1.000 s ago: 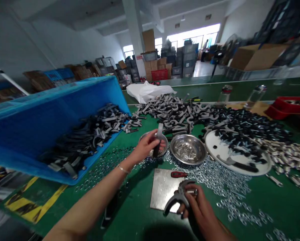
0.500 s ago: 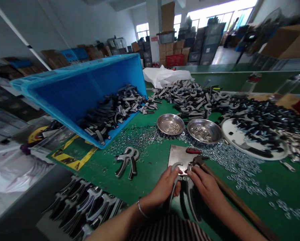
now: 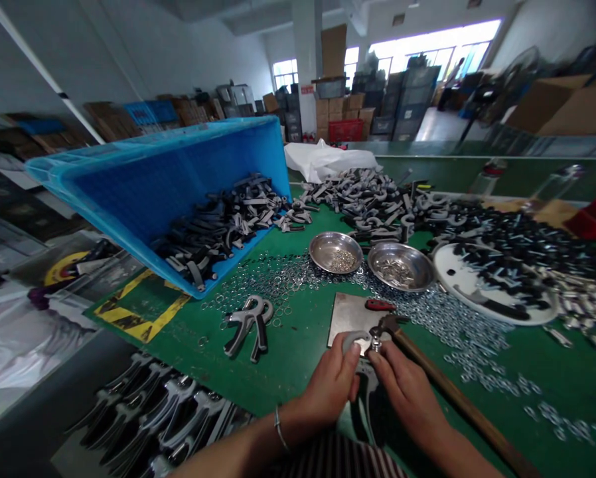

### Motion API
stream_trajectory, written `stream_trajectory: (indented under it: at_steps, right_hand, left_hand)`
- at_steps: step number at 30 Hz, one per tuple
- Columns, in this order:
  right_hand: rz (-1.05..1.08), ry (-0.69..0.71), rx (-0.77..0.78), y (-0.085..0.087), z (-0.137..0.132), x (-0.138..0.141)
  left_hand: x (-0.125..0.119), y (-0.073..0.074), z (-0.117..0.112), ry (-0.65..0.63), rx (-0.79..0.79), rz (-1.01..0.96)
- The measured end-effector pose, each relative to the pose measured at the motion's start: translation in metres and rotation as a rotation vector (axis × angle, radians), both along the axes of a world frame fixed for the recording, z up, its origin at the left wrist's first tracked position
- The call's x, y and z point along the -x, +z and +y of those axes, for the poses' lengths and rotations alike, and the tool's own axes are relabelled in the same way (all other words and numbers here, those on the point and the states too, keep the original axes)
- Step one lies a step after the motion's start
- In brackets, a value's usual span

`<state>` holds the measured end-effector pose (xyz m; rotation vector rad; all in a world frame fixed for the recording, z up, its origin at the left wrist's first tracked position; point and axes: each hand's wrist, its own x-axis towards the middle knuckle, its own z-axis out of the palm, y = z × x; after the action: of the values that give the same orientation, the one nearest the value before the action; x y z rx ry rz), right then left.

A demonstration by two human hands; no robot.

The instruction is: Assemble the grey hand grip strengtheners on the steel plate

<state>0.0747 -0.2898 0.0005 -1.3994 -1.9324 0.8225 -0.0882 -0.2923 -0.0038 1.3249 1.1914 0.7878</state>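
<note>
On the green table (image 3: 298,362), near two bowls (image 3: 322,255), both hands (image 3: 330,385) (image 3: 408,388) grasp one spring grip (image 3: 370,378).

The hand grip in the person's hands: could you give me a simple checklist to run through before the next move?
1. Left hand holding the hand grip: ok.
2. Right hand at the spring: ok.
3. Spring fully seated: cannot tell, fingers partly hide it.
4. Hammer well away from the right hand: not ok, it lies close beside.
5. Loose rings gathered up: not ok, many lie scattered on the table.
</note>
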Motion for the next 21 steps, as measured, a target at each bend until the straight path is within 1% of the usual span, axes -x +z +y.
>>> stream_trajectory:
  at_steps: [3, 5, 7, 9, 12, 14, 15, 16, 18, 20, 21]
  right_hand:
    - [-0.005, 0.016, 0.019, 0.003, -0.003, -0.003]
    - [-0.007, 0.036, 0.041, 0.005, -0.005, -0.006]
    - [0.030, 0.085, 0.088, 0.007, -0.007, -0.008]
    - [0.094, 0.132, 0.132, 0.010, -0.011, -0.010]
    - [0.132, 0.166, 0.153, 0.018, -0.019, -0.009]
    - [0.098, 0.178, 0.151, 0.024, -0.021, -0.008]
    - [0.069, 0.178, 0.146, 0.026, -0.019, -0.008]
    - [0.040, 0.170, 0.139, 0.027, -0.014, -0.009]
    - [-0.010, 0.153, 0.126, 0.027, 0.008, -0.017]
    - [-0.114, 0.137, 0.076, 0.024, 0.043, -0.033]
    - [-0.210, 0.126, 0.023, 0.022, 0.063, -0.044]
  left_hand:
    - [0.008, 0.000, 0.001, -0.075, -0.097, 0.152]
    - [0.016, 0.003, 0.004, -0.152, -0.178, 0.272]
    - [0.024, 0.010, 0.008, -0.259, -0.234, 0.389]
    - [0.030, 0.017, 0.009, -0.378, -0.252, 0.462]
    - [0.032, 0.028, 0.006, -0.510, -0.259, 0.429]
    - [0.028, 0.032, 0.006, -0.535, -0.269, 0.388]
    - [0.025, 0.034, 0.010, -0.532, -0.271, 0.387]
    - [0.023, 0.034, 0.017, -0.524, -0.273, 0.399]
    - [0.018, 0.031, 0.041, -0.520, -0.288, 0.450]
    - [0.016, 0.025, 0.075, -0.523, -0.323, 0.528]
    - [0.015, 0.020, 0.091, -0.524, -0.342, 0.584]
